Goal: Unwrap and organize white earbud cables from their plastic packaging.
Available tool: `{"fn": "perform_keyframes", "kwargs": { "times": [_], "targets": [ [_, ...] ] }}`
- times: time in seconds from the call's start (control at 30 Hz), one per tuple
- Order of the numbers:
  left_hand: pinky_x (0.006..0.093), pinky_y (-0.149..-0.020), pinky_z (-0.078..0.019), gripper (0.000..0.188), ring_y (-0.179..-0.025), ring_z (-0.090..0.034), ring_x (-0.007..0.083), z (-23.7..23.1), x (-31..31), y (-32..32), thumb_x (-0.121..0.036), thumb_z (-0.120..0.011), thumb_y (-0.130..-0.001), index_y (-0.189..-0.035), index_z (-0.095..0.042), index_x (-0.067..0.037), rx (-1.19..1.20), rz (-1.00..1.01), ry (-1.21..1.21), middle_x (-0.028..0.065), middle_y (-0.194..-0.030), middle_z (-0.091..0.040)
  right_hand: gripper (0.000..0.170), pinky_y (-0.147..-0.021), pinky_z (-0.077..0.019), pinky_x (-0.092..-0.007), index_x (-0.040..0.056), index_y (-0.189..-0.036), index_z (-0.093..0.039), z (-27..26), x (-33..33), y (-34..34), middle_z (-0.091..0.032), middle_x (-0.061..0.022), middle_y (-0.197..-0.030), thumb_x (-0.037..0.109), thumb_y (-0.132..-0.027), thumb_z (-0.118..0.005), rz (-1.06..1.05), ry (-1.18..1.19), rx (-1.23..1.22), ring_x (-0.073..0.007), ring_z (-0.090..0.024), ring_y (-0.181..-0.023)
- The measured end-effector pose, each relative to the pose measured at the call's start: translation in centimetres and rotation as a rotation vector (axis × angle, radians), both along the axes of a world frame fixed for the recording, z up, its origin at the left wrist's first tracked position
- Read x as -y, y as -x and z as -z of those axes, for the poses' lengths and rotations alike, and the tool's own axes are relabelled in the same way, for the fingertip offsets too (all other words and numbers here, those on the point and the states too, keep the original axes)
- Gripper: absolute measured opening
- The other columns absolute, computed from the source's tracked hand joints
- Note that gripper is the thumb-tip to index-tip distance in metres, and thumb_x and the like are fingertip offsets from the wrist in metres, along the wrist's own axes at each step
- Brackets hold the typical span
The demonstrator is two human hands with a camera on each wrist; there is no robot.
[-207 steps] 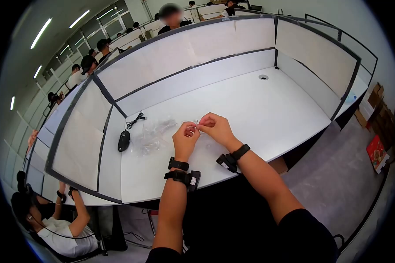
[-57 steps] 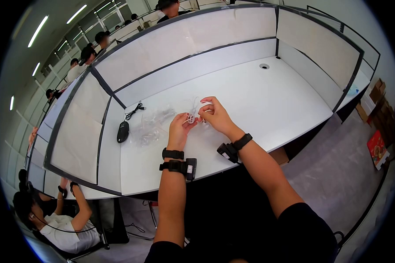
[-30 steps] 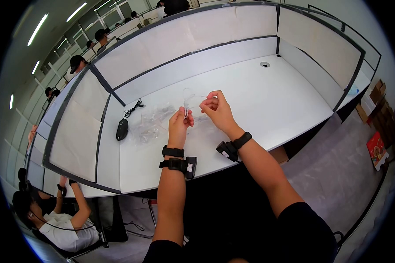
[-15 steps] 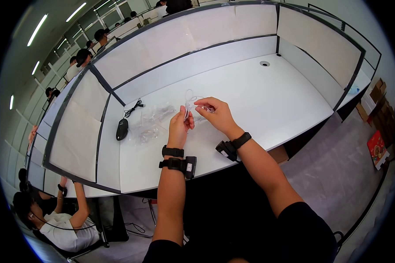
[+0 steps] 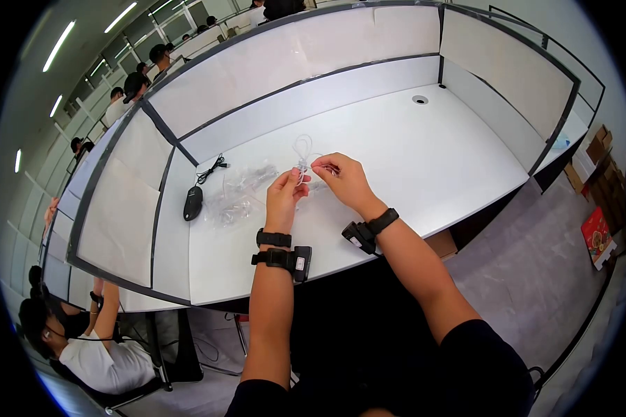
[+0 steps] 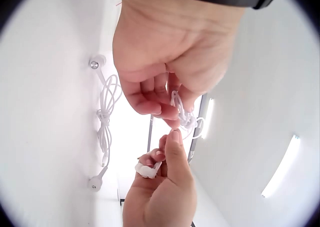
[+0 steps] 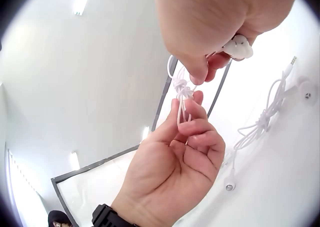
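My left hand (image 5: 283, 199) pinches a looped bundle of white earphone cable (image 7: 183, 93) between thumb and fingers. The bundle is wound tight at its middle, and a thin loop stands up above the fingertips in the head view. Close on its right, my right hand (image 5: 346, 182) pinches a strand of the same cable near the wound part. White earbuds (image 7: 239, 47) sit within the curled fingers of the right hand. Below the hands a second bundled pair of white earphones (image 6: 103, 112) lies on the table, its cable tied up.
Clear plastic bags (image 5: 231, 208) lie left of the hands on the white desk (image 5: 396, 160). Farther left is a black mouse (image 5: 193, 203) with its coiled cord. Partition panels (image 5: 299, 62) enclose the back and sides. A seated person (image 5: 108, 358) is at lower left.
A second ago my right hand drew a strand out to the right. It has since come back beside the left hand, and the cable loop above the left fingers stands more upright.
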State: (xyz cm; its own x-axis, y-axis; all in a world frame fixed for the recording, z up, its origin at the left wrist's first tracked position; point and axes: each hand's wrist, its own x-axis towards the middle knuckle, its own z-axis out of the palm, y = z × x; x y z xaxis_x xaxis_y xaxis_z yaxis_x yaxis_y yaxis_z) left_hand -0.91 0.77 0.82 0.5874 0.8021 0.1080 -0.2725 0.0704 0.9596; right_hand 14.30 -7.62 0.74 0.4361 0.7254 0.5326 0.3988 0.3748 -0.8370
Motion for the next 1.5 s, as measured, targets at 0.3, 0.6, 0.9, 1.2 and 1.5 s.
{"fn": "perform_keyframes", "kwargs": {
  "times": [0.3, 0.6, 0.9, 1.2, 1.5],
  "targets": [
    [0.0222, -0.06, -0.0391, 0.032, -0.062, -0.045, 0.0074, 0.0, 0.0, 0.1, -0.031, -0.06, -0.101, -0.102, -0.066, 0.0, -0.069, 0.066, -0.116, -0.0022, -0.073, -0.052, 0.016, -0.078, -0.0507, -0.0252, -0.0016, -0.104, -0.069, 0.4, -0.3, -0.1, -0.071, -0.0061, -0.095, 0.01, -0.093, -0.068, -0.118, 0.038, -0.167, -0.0111, -0.063, -0.086],
    [0.0221, -0.066, -0.0438, 0.03, -0.072, -0.055, 0.0082, 0.9, -0.9, 0.2, -0.029, -0.065, -0.097, -0.104, -0.067, 0.0, -0.166, 0.004, -0.274, 0.0001, -0.084, -0.062, 0.01, -0.081, -0.0496, -0.026, -0.0008, -0.098, -0.068, 1.8, -1.7, -0.9, -0.07, -0.0044, -0.091, 0.004, -0.093, -0.061, -0.315, 0.066, -0.324, -0.0108, -0.063, -0.088],
    [0.0263, -0.083, -0.0514, 0.018, -0.093, -0.066, 0.0138, 1.3, -1.2, 0.2, -0.005, -0.071, -0.088, -0.104, -0.071, 0.003, -0.134, -0.111, -0.293, 0.0086, -0.103, -0.071, 0.018, -0.076, -0.049, -0.0261, 0.0033, -0.103, -0.072, 1.7, -1.5, -0.7, -0.071, -0.0049, -0.093, 0.002, -0.092, -0.057, -0.201, 0.05, -0.219, -0.011, -0.061, -0.083],
    [0.0274, -0.072, -0.0498, 0.013, -0.083, -0.066, 0.0162, 2.6, -1.9, 0.0, -0.007, -0.073, -0.082, -0.095, -0.072, -0.003, -0.266, -0.266, -0.58, 0.0057, -0.097, -0.07, 0.017, -0.07, -0.0497, -0.0268, 0.0019, -0.102, -0.073, 0.3, -0.1, -0.1, -0.073, -0.0078, -0.092, 0.003, -0.091, -0.06, -0.098, 0.065, -0.025, -0.0136, -0.062, -0.075],
    [0.0256, -0.059, -0.0455, 0.013, -0.062, -0.057, 0.0111, 0.5, 0.4, 0.1, -0.011, -0.075, -0.082, -0.094, -0.073, -0.004, -0.436, -0.33, -0.703, 0.0023, -0.079, -0.071, 0.018, -0.076, -0.0538, -0.032, 0.0018, -0.101, -0.072, 0.7, -0.3, -0.3, -0.073, -0.0121, -0.092, 0.003, -0.088, -0.061, -0.018, 0.044, 0.03, -0.0214, -0.068, -0.078]
  ]
}}
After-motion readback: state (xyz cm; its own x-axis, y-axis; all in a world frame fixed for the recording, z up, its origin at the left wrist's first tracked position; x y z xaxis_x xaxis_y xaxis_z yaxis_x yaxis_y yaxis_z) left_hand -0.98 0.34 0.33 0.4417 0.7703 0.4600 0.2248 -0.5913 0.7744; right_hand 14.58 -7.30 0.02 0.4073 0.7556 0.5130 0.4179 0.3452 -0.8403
